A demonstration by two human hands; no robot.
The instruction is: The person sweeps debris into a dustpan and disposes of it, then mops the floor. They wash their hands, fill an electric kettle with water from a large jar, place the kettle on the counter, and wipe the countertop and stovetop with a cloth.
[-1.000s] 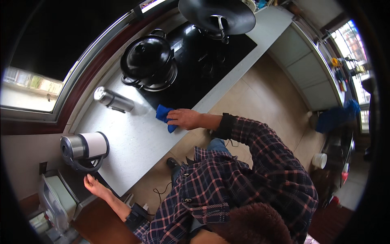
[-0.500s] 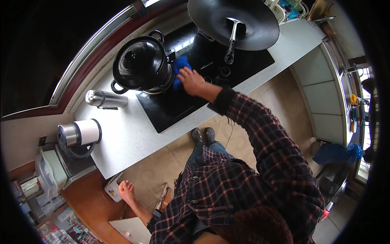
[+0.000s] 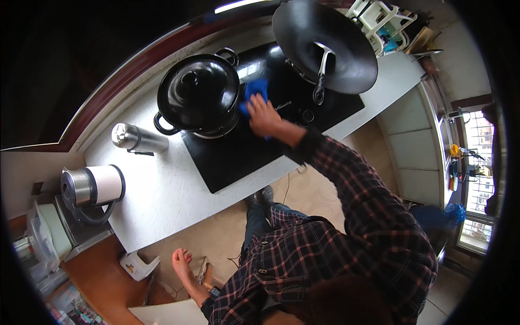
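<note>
My right hand presses a blue cloth onto the black glass cooktop, just right of a lidded black pot. The fingers bend over the cloth's near part, and its far part sticks out beyond them. To the right, a black wok sits tilted on the cooktop, with a black-handled metal utensil lying in it. My left hand hangs in the air below the counter's front edge, away from the cooktop. Its fingers are loosely curled in, and nothing shows in them.
On the left of the pale counter are a steel flask and a steel-and-white kettle. A white rack stands beyond the wok. Below the counter at left is a wooden surface with a white container.
The view has shifted, so the counter things appear moved. My right hand stays on the blue cloth beside the pot, and the cloth looks more spread out. My left hand still hangs free.
</note>
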